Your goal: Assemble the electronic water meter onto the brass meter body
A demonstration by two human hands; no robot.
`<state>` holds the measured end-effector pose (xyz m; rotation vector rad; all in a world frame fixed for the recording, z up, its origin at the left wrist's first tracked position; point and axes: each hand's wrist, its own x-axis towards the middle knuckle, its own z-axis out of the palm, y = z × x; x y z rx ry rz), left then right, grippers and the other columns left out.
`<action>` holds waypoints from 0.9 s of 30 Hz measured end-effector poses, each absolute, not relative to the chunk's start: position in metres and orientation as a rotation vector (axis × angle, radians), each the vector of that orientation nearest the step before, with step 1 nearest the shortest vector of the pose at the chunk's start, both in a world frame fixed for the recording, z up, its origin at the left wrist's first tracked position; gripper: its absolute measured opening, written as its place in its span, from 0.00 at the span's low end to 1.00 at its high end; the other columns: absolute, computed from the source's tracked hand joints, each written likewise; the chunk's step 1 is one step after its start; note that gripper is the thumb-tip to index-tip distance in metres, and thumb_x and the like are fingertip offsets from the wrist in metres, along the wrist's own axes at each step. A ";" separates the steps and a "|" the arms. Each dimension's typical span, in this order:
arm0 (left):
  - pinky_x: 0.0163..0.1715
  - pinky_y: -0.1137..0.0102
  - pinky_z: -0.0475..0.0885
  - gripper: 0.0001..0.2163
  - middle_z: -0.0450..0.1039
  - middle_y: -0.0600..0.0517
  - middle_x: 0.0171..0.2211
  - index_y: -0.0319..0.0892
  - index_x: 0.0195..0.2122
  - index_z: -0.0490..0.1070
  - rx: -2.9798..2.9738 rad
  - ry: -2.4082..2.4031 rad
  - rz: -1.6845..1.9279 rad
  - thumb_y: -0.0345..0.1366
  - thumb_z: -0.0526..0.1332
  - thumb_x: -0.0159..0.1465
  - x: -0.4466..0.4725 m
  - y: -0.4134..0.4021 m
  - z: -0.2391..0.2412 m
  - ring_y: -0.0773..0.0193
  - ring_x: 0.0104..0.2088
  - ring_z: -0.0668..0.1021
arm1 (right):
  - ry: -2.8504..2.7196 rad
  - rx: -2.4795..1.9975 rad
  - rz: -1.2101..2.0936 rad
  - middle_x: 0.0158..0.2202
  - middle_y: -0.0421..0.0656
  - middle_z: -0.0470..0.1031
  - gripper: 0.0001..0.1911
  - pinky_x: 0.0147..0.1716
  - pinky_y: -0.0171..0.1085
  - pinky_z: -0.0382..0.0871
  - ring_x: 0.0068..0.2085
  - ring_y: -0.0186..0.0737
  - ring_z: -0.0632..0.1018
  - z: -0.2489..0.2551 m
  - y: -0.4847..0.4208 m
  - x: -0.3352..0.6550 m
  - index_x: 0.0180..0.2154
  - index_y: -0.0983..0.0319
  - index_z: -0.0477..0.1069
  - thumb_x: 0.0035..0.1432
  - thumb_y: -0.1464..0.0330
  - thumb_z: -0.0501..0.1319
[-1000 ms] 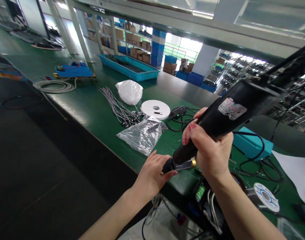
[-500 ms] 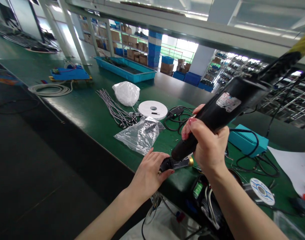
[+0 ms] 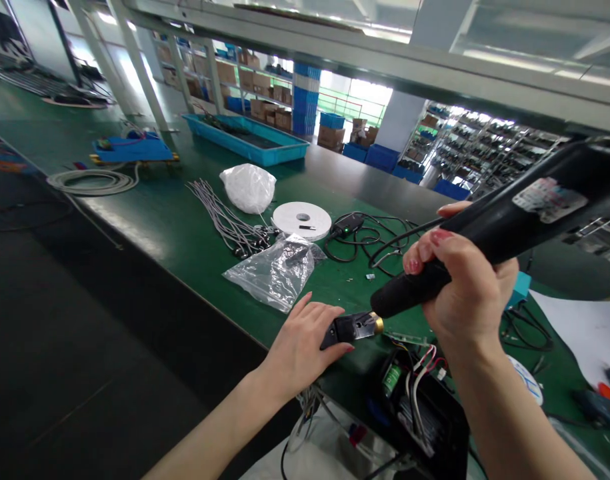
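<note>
My right hand point(image 3: 467, 283) is wrapped round a thick black electric screwdriver point(image 3: 529, 213) with a worn label. The tool is tilted, its nose pointing down and left beside the brass-coloured end of a small black part point(image 3: 345, 329). Whether its bit touches the part I cannot tell. On the near edge of the bench, my left hand point(image 3: 302, 337) grips that part's left end between thumb and fingers. To the right, an open black housing point(image 3: 449, 423) holds wires and a green cylinder point(image 3: 391, 378). A thin circuit board point(image 3: 407, 339) lies at its upper edge.
Beyond my hands are a clear plastic bag point(image 3: 279, 270), a white reel point(image 3: 302, 219), grey cables point(image 3: 225, 213) and a white bag point(image 3: 248, 188). A black cord point(image 3: 347, 227) coils nearby. A blue tray point(image 3: 245, 140) stands further back. The bench edge runs along the left.
My right hand and the screwdriver have moved right, from over the middle of the black part to its brass-coloured end. My left hand keeps its hold. More of the housing shows.
</note>
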<state>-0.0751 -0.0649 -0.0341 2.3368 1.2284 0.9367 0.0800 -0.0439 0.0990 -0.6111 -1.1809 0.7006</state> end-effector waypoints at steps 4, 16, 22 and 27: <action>0.62 0.51 0.52 0.14 0.75 0.54 0.42 0.44 0.46 0.67 2.354 1.220 0.931 0.41 0.64 0.61 -0.073 -0.064 -0.036 0.60 0.45 0.75 | -1.170 -0.644 0.695 0.18 0.34 0.67 0.08 0.19 0.33 0.62 0.18 0.30 0.68 0.088 -0.045 0.086 0.35 0.62 0.69 0.51 0.76 0.61; 0.61 0.51 0.54 0.15 0.76 0.51 0.42 0.43 0.46 0.68 2.341 1.226 0.989 0.40 0.64 0.60 -0.073 -0.061 -0.041 0.60 0.44 0.76 | -1.208 -0.659 0.728 0.18 0.33 0.66 0.07 0.18 0.33 0.63 0.17 0.30 0.68 0.079 -0.045 0.084 0.33 0.61 0.68 0.50 0.74 0.61; 0.61 0.51 0.55 0.14 0.76 0.52 0.42 0.44 0.46 0.69 2.288 1.239 0.981 0.40 0.64 0.60 -0.073 -0.058 -0.043 0.60 0.44 0.77 | -1.240 -0.689 0.712 0.17 0.31 0.64 0.05 0.17 0.32 0.63 0.16 0.30 0.68 0.080 -0.042 0.078 0.30 0.61 0.66 0.49 0.74 0.61; 0.60 0.49 0.56 0.14 0.77 0.51 0.41 0.43 0.45 0.70 2.304 1.246 1.008 0.41 0.64 0.60 -0.072 -0.058 -0.045 0.59 0.42 0.77 | -1.255 -0.764 0.679 0.18 0.32 0.66 0.09 0.18 0.33 0.64 0.17 0.29 0.67 0.083 -0.041 0.068 0.34 0.61 0.68 0.47 0.74 0.62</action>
